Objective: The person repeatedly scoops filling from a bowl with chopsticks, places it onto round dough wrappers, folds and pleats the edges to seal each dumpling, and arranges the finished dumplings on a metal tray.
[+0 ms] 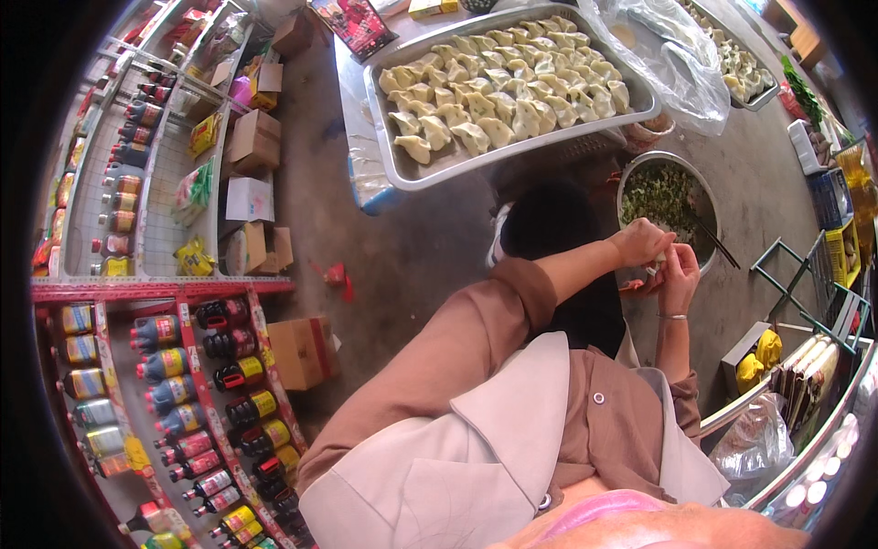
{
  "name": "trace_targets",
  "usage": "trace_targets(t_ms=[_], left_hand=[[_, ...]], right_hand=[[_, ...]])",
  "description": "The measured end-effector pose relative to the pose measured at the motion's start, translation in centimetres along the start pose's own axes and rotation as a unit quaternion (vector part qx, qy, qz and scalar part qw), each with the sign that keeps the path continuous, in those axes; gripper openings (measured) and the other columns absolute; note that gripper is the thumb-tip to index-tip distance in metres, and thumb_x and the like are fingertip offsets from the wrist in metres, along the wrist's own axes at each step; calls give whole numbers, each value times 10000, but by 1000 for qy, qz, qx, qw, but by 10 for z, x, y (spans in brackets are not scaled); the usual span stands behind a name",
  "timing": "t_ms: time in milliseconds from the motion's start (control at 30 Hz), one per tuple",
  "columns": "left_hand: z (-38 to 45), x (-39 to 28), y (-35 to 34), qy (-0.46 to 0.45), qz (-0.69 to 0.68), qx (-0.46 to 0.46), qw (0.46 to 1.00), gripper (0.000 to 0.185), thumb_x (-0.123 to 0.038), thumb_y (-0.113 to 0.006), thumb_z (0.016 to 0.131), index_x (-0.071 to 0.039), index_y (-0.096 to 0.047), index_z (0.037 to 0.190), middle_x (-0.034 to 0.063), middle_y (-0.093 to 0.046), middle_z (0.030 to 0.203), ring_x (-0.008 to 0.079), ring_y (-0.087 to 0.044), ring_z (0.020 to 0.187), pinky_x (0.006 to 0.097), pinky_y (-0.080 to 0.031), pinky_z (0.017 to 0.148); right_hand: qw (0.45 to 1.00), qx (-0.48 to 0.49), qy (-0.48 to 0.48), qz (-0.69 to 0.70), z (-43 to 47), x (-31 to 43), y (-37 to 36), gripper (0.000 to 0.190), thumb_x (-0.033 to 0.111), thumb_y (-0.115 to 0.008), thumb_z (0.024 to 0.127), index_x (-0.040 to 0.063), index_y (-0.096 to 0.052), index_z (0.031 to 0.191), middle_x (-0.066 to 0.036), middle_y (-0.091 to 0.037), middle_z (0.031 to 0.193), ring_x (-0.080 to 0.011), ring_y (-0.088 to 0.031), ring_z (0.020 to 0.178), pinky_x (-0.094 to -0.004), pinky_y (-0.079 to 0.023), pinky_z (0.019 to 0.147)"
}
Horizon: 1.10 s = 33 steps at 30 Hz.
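Observation:
My left hand (641, 241) and my right hand (678, 269) meet at the fingertips over the near edge of a metal bowl (715, 206). Pinched between them is a small pale piece of dough, apparently a dumpling (660, 263), mostly hidden by my fingers. Chopped green filling (655, 192) lies in the bowl, and a pair of dark chopsticks (724, 248) leans over its right rim. Beyond my hands, a large metal tray (444, 156) carries rows of uncooked dumplings (504, 82). My right wrist wears a bracelet.
A clear plastic bag (693, 89) hangs beside the tray. Another tray of dumplings (741, 72) stands at far right. Shelves with bottles (123, 192) line the left, with cardboard boxes (295, 353) beside them. A green metal folding frame (789, 285) stands to the right.

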<state>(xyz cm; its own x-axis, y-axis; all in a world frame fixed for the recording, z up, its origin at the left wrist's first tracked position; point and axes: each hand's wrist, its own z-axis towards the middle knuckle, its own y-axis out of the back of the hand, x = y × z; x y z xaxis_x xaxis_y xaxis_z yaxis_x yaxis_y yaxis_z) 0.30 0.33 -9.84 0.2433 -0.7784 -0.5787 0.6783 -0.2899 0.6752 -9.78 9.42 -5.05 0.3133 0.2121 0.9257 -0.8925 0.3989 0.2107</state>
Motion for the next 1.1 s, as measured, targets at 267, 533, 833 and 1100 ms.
trace_targets(t_ms=[267,533,833,1100], left_hand=[[-8,-21,39,114,-441,-19,890,317,-277,-657,875,28,-664,963,85,-677,810,123,-650,668,276,-536,605],[-33,-81,153,272,-427,3,862,251,-126,-682,809,29,-686,1006,81,-691,848,126,-660,707,263,-533,639],[-85,-112,370,218,-176,-195,940,340,28,-689,817,-41,-653,1148,76,-637,1086,132,-635,956,240,-526,834],[-93,-71,412,314,12,-63,947,274,-38,-725,743,-15,-680,1011,46,-679,966,124,-626,836,258,-519,793]], right_hand=[[981,-65,-171,63,-3,36,-4,199,170,-569,973,5,-646,1053,28,-548,670,-41,-444,488,-180,-357,435],[989,-16,-133,55,-12,66,2,274,194,-517,1001,13,-635,1169,-18,-627,730,-30,-437,468,-177,-357,428],[997,-32,-17,-65,-23,32,25,237,171,-521,997,16,-651,1121,-12,-622,758,-27,-434,505,-186,-377,467],[999,-4,-17,-28,-27,31,20,212,153,-535,988,14,-657,1092,-10,-619,750,-27,-426,484,-197,-375,439]])
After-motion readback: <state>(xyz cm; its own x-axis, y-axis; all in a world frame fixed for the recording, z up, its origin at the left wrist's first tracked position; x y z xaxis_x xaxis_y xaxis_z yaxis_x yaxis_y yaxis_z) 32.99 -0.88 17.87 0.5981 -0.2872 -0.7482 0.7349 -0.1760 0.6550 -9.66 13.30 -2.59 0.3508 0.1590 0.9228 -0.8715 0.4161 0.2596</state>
